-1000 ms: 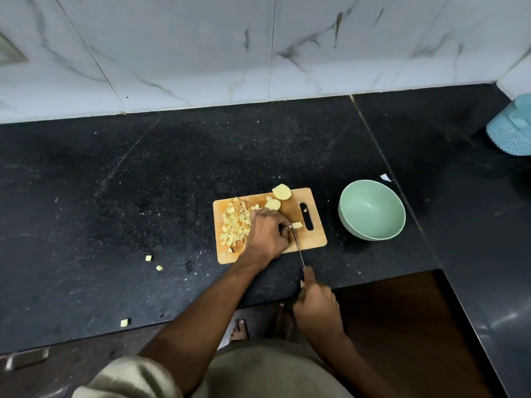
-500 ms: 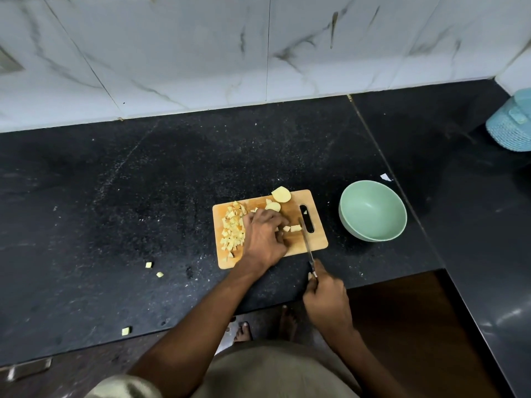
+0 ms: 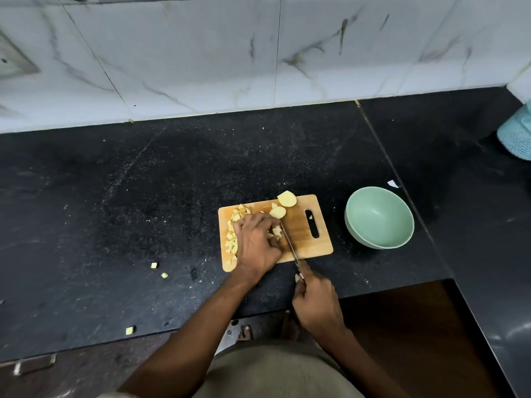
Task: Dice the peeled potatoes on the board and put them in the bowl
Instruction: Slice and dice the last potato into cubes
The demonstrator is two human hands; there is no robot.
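The left hand (image 3: 255, 245) pins potato pieces (image 3: 276, 231) mid-board (image 3: 301, 225); keep fingertips tucked. The right hand (image 3: 316, 303) grips the knife (image 3: 288, 242); cut straight down.

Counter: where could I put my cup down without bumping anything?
Bare counter lies between the wall and the cutting board. Crowded: the board, with left hand, knife and potato pieces, and beside the bowl.

We see a pale, matt wooden cutting board (image 3: 304, 225) on a black speckled stone counter (image 3: 143, 196), faintly glossy. The mint-green bowl (image 3: 379, 218) looks smooth, satin plastic. The knife (image 3: 288, 242) blade is shiny metal. Behind, the marble-look wall tiles (image 3: 201, 53) gleam.
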